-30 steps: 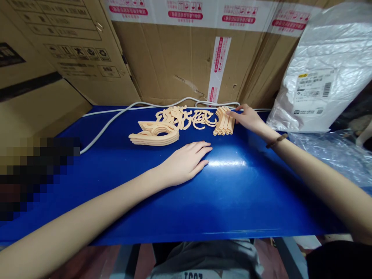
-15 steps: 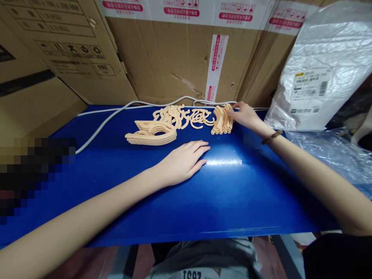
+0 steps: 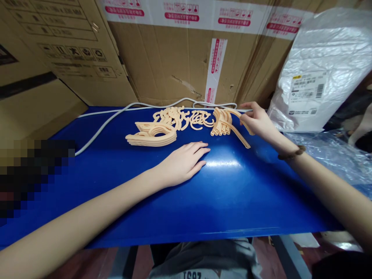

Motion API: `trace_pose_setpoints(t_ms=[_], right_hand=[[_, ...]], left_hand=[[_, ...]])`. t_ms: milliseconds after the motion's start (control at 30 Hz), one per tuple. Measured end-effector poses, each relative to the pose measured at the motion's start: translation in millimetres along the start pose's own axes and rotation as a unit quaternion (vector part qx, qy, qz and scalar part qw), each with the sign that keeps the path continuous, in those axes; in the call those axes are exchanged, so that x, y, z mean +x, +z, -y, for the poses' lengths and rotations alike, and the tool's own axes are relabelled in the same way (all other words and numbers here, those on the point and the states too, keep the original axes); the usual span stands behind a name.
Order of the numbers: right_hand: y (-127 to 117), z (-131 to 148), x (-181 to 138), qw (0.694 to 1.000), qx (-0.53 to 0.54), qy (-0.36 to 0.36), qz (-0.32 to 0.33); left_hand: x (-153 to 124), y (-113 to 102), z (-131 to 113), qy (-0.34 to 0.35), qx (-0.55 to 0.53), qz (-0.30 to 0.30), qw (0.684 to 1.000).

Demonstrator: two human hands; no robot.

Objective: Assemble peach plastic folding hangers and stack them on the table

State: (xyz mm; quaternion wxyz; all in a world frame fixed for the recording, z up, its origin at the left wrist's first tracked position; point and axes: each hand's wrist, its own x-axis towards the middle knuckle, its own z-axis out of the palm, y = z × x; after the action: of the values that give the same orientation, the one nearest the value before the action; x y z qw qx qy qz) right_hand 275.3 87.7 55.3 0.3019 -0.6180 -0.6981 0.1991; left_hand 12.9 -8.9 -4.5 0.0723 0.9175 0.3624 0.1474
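My right hand (image 3: pixel 258 121) pinches one peach plastic hanger piece (image 3: pixel 240 131) and holds it just off the right side of a row of like pieces (image 3: pixel 221 122) standing on edge. My left hand (image 3: pixel 183 162) lies flat and open on the blue table (image 3: pixel 232 193), holding nothing. In front of it lies a flat stack of curved peach pieces (image 3: pixel 152 135). Behind that stack sits a loose heap of hook-shaped peach pieces (image 3: pixel 186 117).
A white cable (image 3: pixel 101 128) runs along the table's back edge. Cardboard boxes (image 3: pixel 174 54) wall off the back and left. A grey plastic parcel bag (image 3: pixel 316 73) leans at the right, with clear plastic film (image 3: pixel 334 155) below it.
My right hand has lifted one peach piece out of the standing row and drawn it to the right. My left hand has stayed flat on the table.
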Motion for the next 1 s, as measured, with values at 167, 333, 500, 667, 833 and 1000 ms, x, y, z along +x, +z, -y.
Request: trace_pose_setpoints(t_ms=[167, 333, 500, 667, 833, 1000], right_hand=[[-6, -3, -26, 0.992, 0.102, -0.055, 0.053], [12, 25, -84, 0.920, 0.251, -0.096, 0.285], [13, 47, -93, 0.935, 0.079, -0.207, 0.279], [-9, 21, -46, 0.947, -0.266, -0.181, 0.005], [-7, -15, -31, 0.906, -0.396, -0.151, 0.005], [-18, -24, -40, 0.900, -0.407, -0.120, 0.102]], left_hand=[[-1, -4, -5, -0.025, -0.131, -0.032, 0.991], [3, -9, -15, -0.110, -0.502, -0.108, 0.851], [5, -16, -14, -0.185, -0.603, -0.067, 0.773], [6, -20, -10, -0.223, -0.594, -0.069, 0.770], [3, -16, -10, -0.242, -0.574, -0.050, 0.781], [-1, -15, -11, -0.217, -0.350, -0.068, 0.909]])
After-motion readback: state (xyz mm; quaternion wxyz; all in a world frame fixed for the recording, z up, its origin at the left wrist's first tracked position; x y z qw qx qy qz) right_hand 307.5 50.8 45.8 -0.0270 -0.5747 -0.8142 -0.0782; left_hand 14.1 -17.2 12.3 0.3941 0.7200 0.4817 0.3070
